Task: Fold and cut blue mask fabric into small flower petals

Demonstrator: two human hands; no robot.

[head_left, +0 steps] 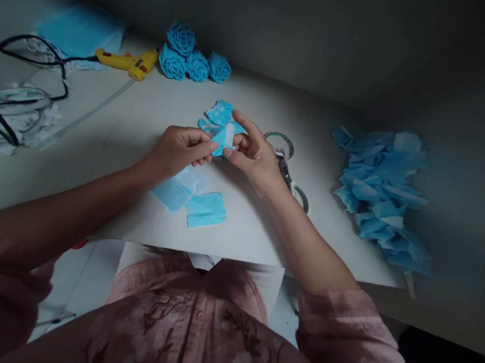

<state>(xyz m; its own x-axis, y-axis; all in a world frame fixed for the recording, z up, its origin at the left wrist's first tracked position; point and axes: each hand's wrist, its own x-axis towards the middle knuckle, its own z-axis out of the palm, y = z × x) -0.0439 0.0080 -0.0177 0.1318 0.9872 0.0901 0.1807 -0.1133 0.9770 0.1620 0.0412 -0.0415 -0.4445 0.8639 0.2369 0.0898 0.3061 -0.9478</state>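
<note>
Head view: left hand pinches the left edge of a small folded blue-and-white sheet piece between thumb and fingers; right hand pinches its right side, index raised. Piece sits over the table, between both hands. Reads as thin paper or nonwoven: near weightless, soft, creases easily, probably tears if tugged; low slip. Best hold: fingertips at edges, light pressure, fold left uncrushed. Cut blue scraps just beyond; flat blue rectangular sheet nearer the body; black-and-white scissors beside the right wrist.
</note>
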